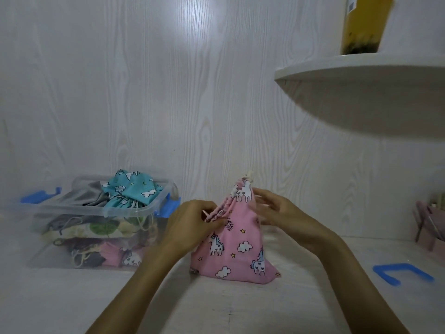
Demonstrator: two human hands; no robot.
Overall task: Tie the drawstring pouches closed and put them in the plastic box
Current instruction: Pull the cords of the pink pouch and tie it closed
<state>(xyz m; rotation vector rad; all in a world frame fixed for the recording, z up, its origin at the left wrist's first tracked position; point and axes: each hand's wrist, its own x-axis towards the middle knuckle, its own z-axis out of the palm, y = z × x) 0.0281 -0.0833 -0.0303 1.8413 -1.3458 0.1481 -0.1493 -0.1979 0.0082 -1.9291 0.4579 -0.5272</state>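
The pink unicorn pouch [237,239] is stood on the white table [313,297] at centre. Its gathered neck is pinched by the left hand [192,222] at nine o'clock; the right hand [277,210] is closed on the opposite edge. Cords should be drawn evenly before knotting. The plastic box [101,213], already holding pouches, sits at ten o'clock. A white wood-grain wall [168,92] and shelf [361,68] are seen behind.

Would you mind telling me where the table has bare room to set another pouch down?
Bare table lies in front of the plastic box, and between the pink pouch and the blue clip. The box itself is crowded, with the teal pouch heaped above its rim.
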